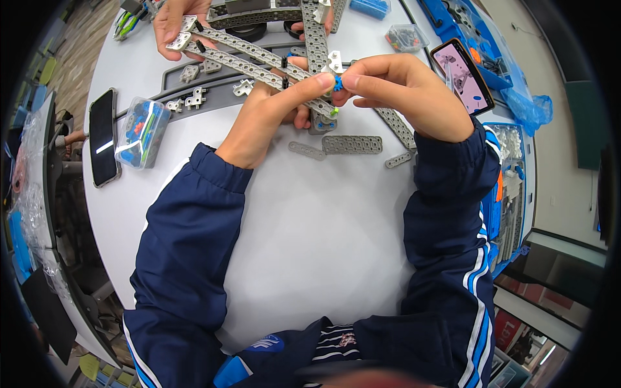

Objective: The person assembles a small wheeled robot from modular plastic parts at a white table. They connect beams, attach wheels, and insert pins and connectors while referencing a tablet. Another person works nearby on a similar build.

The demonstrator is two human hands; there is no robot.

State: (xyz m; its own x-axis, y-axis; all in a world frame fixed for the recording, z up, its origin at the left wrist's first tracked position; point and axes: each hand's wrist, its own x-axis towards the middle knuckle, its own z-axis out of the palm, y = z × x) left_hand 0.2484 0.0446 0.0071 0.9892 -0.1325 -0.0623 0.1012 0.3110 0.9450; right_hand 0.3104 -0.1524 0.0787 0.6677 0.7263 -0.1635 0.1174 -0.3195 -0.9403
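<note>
A grey plastic building frame with long perforated beams [242, 63] slants across the far side of the table. My left hand [268, 107] is closed around the near end of these beams, its thumb tip against a small blue connector piece [337, 83]. My right hand [404, 84] pinches that blue piece between thumb and fingertips. Just above it, a white angled bracket [334, 62] sits by an upright grey beam [315, 39]. A lime green pin [334, 112] shows at the beam end below. My left fingers are partly hidden behind the beams.
Another person's hand [173, 29] holds the frame's far left end. Loose grey plates [352, 145] lie nearer me. To the left are a dark phone [103, 138] and a clear parts box [143, 132]. A lit phone [462, 76] and blue parts trays [511, 187] occupy the right.
</note>
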